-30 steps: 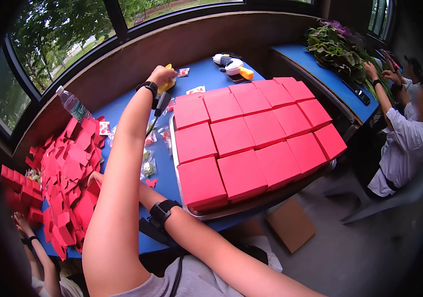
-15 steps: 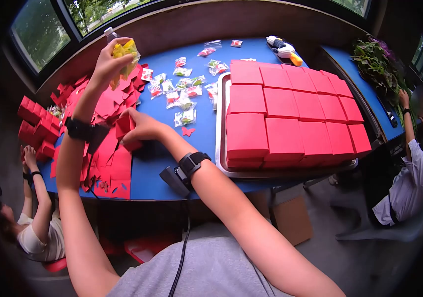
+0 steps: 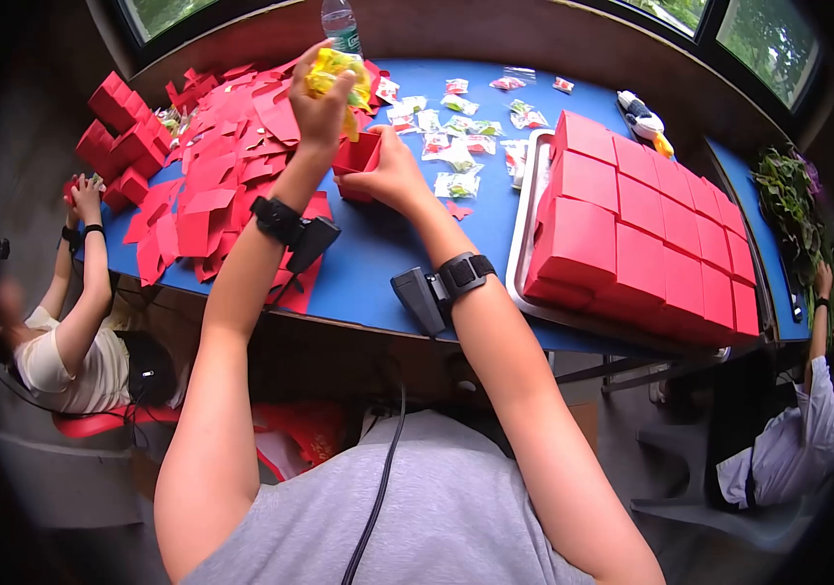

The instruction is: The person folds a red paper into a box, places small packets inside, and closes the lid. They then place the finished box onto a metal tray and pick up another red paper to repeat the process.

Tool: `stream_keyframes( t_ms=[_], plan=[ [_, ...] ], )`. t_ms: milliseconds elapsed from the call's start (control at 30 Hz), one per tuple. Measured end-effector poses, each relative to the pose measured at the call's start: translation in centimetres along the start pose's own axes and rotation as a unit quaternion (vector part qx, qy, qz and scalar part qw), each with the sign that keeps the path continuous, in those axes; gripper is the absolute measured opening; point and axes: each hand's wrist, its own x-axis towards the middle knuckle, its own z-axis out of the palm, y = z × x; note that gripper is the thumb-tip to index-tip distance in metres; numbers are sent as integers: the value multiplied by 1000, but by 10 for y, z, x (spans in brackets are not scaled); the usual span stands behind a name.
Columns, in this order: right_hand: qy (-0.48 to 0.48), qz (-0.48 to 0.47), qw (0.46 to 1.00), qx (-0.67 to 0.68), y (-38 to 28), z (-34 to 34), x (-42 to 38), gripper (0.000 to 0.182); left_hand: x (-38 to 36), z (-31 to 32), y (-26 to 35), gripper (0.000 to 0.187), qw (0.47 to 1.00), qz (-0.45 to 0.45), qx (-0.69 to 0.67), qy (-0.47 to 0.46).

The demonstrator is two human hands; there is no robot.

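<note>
I have the open red box (image 3: 359, 153) over the counter (image 3: 368, 268), at the right edge of the loose red card pieces (image 3: 227, 166). Its mouth is open and shows the inside walls; I can't tell whether its base touches the counter. My right hand (image 3: 396, 175) grips it from the right side, thumb in front. Just above and to the left, my left hand (image 3: 317, 115) is closed around a crinkled yellow packet (image 3: 339, 74), fingers and thumb pinching it, and a bit of yellow hangs down near the box.

Behind the packet I see a clear water bottle (image 3: 342, 29) with a green label, upright. To the right of the box, small wrapped sweets (image 3: 458, 127) in red, green and white lie scattered, with a small red cutout (image 3: 458, 211) below them. Further right, a metal tray (image 3: 516, 255) carries closed red boxes (image 3: 632, 226) packed in rows, and beyond it lies a dark, white and yellow plush toy (image 3: 643, 119).

On the far left, more red boxes (image 3: 126, 136) are piled up, and a seated person (image 3: 71, 366) in a pale top handles something small and red. At the right, another person (image 3: 797, 434) reaches to leafy greens (image 3: 786, 200) on a blue table (image 3: 751, 219).
</note>
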Motion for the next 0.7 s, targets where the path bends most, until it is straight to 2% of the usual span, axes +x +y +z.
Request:
stream_keyframes(
  t_ms=[33,67,133,167,233,333,367,400,500,533,600,633,667,700],
  plan=[
    [-3,-1,1000,1,1,2,-1,86,-5,0,-7,40,991,34,127,7],
    [4,-7,1000,-10,3,3,-2,85,-11,-4,-12,36,980,43,193,-32],
    [12,-15,1000,-23,2,-1,0,84,-15,-5,-7,32,958,106,267,-19],
    [11,0,999,-35,2,0,0,82,-17,-6,-5,32,958,105,268,-19],
    [10,6,999,-51,0,2,0,77,-22,-11,6,30,916,149,352,-121],
    [26,5,999,-42,0,4,1,76,-28,-17,13,31,902,161,382,-122],
    [24,-4,999,-41,1,5,1,77,-29,-21,14,42,893,145,397,-152],
    [24,-2,999,-39,2,7,0,77,-31,-23,21,42,893,143,398,-154],
    [78,-53,995,-14,5,8,0,75,-31,-26,56,67,795,161,468,-350],
    [80,-50,995,-14,5,9,1,75,-28,-30,66,72,766,142,468,-418],
    [81,-61,994,-35,9,12,3,74,-12,-39,75,67,750,89,412,-510],
    [47,-41,998,2,8,10,5,84,-1,-37,79,59,748,69,406,-520],
    [52,-37,998,-31,3,7,0,85,5,-32,87,52,786,-22,337,-518],
    [56,-33,997,-35,3,7,-2,85,12,-32,80,52,767,-43,362,-528]
  ],
)
